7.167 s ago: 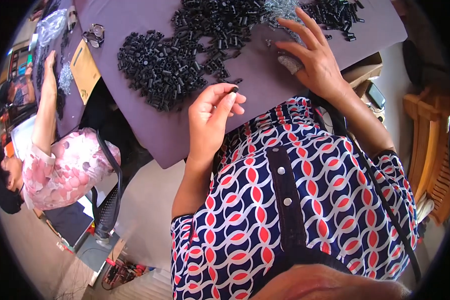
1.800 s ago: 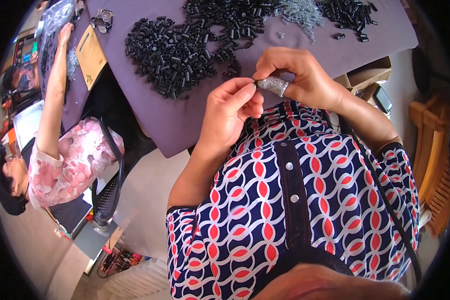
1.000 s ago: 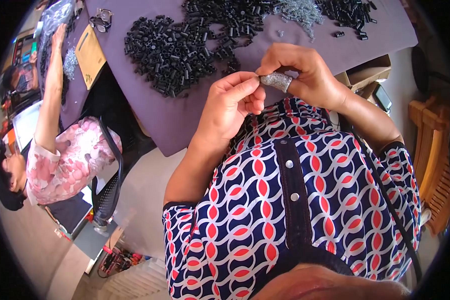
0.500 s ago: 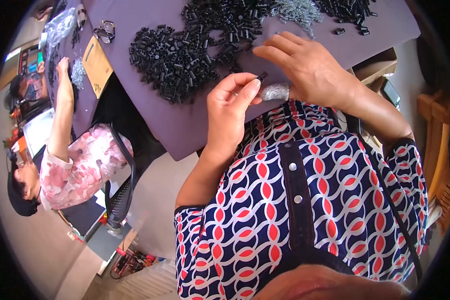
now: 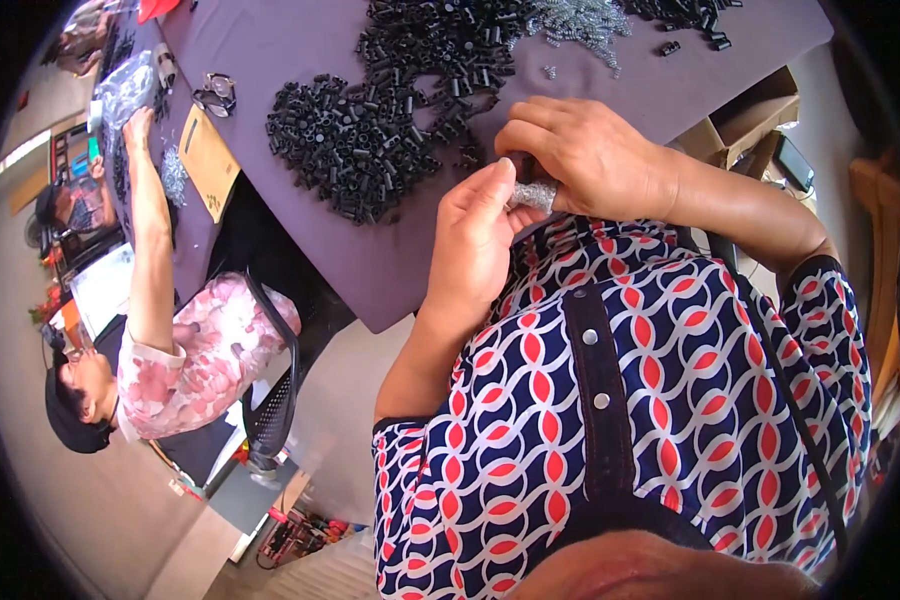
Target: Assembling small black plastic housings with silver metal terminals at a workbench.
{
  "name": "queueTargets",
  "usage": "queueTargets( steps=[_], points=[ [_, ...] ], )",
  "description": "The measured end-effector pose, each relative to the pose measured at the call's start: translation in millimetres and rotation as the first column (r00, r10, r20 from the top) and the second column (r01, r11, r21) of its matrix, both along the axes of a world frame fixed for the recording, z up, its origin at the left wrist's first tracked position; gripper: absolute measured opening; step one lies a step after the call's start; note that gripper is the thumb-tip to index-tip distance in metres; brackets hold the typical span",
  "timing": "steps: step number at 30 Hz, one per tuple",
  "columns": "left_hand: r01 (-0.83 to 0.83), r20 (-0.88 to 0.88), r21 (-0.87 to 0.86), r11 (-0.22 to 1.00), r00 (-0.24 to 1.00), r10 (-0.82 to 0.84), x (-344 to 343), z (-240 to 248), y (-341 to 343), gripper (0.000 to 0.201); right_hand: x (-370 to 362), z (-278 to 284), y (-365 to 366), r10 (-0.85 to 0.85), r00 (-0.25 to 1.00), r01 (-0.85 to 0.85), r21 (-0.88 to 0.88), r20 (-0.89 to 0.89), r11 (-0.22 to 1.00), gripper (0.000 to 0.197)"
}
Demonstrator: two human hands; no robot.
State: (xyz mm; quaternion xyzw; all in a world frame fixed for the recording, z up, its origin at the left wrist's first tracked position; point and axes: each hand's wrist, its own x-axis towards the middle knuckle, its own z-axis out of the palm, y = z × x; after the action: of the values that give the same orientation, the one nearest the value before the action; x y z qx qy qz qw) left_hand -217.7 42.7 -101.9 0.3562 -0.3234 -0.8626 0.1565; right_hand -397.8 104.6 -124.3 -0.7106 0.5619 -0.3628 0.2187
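Observation:
My left hand [image 5: 473, 235] is closed in a pinch, thumb up, in front of the table's near edge. The small black plastic part that its fingertips held a moment ago is now hidden between my hands. Curled over from the right, my right hand [image 5: 595, 160] meets the left fingertips; what its fingers grip is out of sight. A crinkled silvery wrap [image 5: 535, 196], apparently around my right thumb, lies between the two hands. Just beyond is a heap of small black plastic parts [image 5: 345, 145], with small metal springs [image 5: 582, 25] farther off.
The purple-covered table [image 5: 360, 275] has its near corner left of me. Loose black parts [image 5: 698, 25] lie at the far right, above an open cardboard box [image 5: 755, 115]. At left, a co-worker [image 5: 195, 365] reaches over an adjoining table holding a tan board [image 5: 208, 165] and eyeglasses [image 5: 217, 95].
My right hand has come down and curled in against my left fingertips, covering the black part. The co-worker's hand has shifted toward a clear plastic bag. The whole view has tilted slightly.

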Motion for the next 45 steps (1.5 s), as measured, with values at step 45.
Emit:
queueTargets(
  steps=[45],
  points=[
    [0.103,-0.058,-0.054,0.993,0.993,-0.106,-16.0,-9.5,12.6,0.033,-29.3,-3.0,22.7,0.077,0.981,-0.087,0.048,0.176,0.995,0.045]
  ],
)
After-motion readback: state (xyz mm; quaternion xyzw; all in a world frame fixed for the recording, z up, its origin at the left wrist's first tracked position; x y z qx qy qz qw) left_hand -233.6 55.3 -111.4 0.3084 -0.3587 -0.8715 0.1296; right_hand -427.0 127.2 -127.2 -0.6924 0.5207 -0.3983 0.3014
